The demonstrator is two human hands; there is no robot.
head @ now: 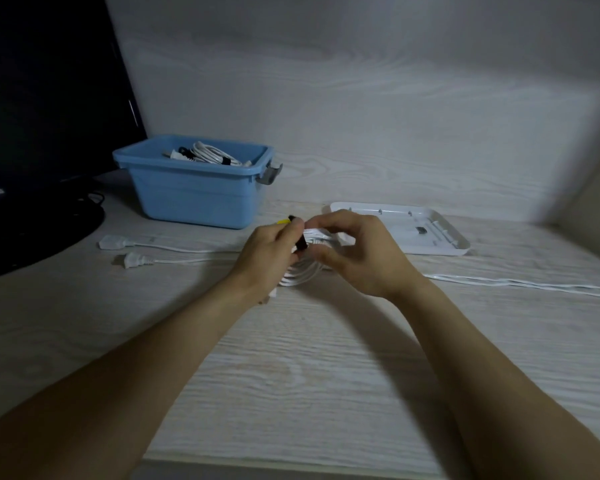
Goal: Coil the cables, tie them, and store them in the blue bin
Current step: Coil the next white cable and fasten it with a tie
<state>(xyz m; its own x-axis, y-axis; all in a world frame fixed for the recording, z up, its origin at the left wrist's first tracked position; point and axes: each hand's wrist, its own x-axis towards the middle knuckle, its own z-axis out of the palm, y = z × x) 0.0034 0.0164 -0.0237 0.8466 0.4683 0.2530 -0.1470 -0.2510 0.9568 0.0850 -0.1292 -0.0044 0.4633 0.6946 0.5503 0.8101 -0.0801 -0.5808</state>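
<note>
The white cable coil (300, 271) sits mid-surface, just near of the blue bin (194, 188). A black tie strap (301, 239) w/ a yellow tip goes round the coil's far side. The left hand (269, 251) has its grip pinched on the strap and the loops; the right hand (357, 251) pinches the coil's right side w/ curled fingers.

What could go wrong, I think: if either grip lets go, the loops could spring apart and the strap could slip off. Also the loose cables (174, 254) lying under the hands might get caught in the tie.

Count: 1 coil in hand, 1 strap, 2 plug ends at left, 1 bin w/ at least 1 tied coil inside, 1 white lid (430, 233) at right, 1 monitor (49, 98) far left.
</note>
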